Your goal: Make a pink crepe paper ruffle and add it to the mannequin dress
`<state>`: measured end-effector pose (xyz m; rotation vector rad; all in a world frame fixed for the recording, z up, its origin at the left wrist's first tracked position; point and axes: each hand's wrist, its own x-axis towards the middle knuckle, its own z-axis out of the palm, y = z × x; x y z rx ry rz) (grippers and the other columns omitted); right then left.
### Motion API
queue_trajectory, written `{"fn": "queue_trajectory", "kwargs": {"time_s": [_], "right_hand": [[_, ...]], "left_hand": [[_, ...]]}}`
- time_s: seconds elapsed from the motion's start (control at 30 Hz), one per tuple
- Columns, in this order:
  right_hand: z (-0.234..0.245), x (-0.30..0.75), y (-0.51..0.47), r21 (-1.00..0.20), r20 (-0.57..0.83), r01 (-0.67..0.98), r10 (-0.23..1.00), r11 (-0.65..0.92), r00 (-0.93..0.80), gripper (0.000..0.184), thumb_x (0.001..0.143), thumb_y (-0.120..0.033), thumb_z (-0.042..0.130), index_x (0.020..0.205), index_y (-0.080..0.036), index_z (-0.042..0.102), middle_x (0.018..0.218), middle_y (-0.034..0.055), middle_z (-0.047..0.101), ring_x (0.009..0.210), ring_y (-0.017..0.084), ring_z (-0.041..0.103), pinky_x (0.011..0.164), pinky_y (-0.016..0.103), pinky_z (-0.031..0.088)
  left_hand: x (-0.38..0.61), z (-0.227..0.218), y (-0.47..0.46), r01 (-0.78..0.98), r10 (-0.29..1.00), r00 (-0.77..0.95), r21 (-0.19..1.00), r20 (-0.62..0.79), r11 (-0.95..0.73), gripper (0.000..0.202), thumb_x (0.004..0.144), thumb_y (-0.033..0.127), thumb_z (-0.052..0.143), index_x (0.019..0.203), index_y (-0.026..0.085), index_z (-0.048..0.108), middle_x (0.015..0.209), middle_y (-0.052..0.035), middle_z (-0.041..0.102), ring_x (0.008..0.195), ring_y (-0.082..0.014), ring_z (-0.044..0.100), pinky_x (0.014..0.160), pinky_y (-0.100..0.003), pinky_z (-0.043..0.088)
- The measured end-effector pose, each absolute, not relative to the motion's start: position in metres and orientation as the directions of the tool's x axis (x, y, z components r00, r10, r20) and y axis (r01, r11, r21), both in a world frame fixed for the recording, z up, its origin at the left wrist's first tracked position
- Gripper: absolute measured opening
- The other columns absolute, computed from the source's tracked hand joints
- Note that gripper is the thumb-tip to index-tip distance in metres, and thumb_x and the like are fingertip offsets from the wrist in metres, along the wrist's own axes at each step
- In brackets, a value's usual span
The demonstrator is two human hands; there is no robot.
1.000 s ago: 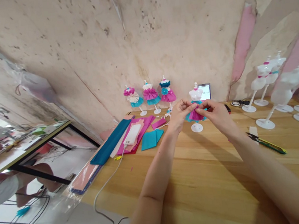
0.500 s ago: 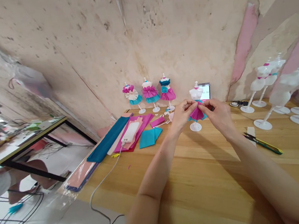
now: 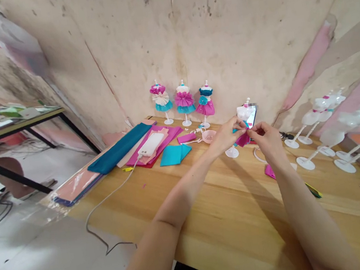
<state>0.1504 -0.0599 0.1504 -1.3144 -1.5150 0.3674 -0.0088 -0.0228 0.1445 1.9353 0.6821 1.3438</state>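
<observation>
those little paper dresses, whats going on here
A person's left hand and right hand are pinching a pink and teal paper skirt on a small white mannequin on the wooden table. Three dressed mannequins stand behind, bare ones to the right, and coloured paper sheets lie to the left.

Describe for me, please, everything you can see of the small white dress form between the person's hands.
The small white dress form is a glossy, plastic-looking torso with a small knob on top, on a thin post rising from a round white base on the wooden table. It leans right of its base. Magenta and teal paper is bunched at its waist, pinched by the fingers of the left hand and the right hand. A phone stands just behind it.
</observation>
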Motion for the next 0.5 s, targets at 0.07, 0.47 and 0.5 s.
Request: {"fn": "queue_trajectory", "kwargs": {"time_s": [0.07,0.47,0.5], "right_hand": [[0.156,0.153,-0.054,-0.856,0.424,0.385,0.895,0.345,0.141,0.018,0.072,-0.037,0.066,0.070,-0.021,0.059,0.063,-0.0020,0.057,0.058,0.014,0.049,0.057,0.028,0.039],[0.186,0.138,-0.020,-0.839,0.518,0.386,0.780,0.384,0.352,0.014,0.063,-0.029,0.070,0.062,-0.019,0.060,0.088,0.0003,0.064,0.095,0.021,0.056,0.084,0.034,0.038],[0.185,0.135,-0.020,-0.839,0.520,0.383,0.778,0.387,0.352,0.014,0.063,-0.028,0.070,0.061,-0.019,0.060,0.087,0.0005,0.064,0.098,0.021,0.056,0.085,0.035,0.038]], "left_hand": [[-0.010,0.143,-0.017,0.014,0.740,0.277,0.768,0.612,-0.640,0.018,0.085,0.034,0.061,0.094,0.019,0.056,0.095,-0.0037,0.067,0.092,-0.0162,0.063,0.085,-0.031,0.047],[-0.022,0.142,0.014,-0.141,0.856,0.084,0.856,0.511,-0.497,0.039,0.086,0.058,0.050,0.092,0.019,0.051,0.099,-0.0057,0.061,0.099,-0.0172,0.056,0.089,-0.032,0.042],[-0.021,0.144,0.013,-0.165,0.863,0.110,0.865,0.493,-0.473,0.040,0.085,0.059,0.052,0.090,0.019,0.051,0.096,-0.0049,0.061,0.096,-0.0169,0.057,0.087,-0.032,0.043]]}}
